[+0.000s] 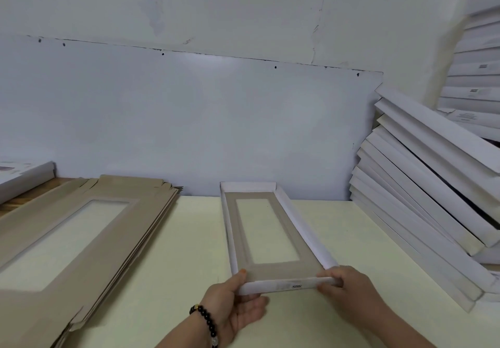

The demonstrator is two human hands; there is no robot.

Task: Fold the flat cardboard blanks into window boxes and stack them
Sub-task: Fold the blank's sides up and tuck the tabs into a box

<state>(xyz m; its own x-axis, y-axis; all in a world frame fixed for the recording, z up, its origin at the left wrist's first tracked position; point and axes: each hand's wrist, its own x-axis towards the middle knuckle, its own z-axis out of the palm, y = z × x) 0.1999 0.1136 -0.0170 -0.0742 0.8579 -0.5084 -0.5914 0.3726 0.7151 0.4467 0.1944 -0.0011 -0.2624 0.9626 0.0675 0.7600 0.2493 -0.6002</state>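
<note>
Window box (273, 232), long axis away from viewer, near end in both hands' grasping fingers (323, 276).

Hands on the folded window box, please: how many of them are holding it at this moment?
2. The left hand grips the near left corner of the folded window box; the right hand grips its near right corner. Fingers beneath are hidden.

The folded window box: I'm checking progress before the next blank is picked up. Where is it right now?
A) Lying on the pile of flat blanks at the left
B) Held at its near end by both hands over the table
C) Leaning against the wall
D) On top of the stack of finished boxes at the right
B: the left hand and right hand grip the near end of the folded window box over the table.
</note>
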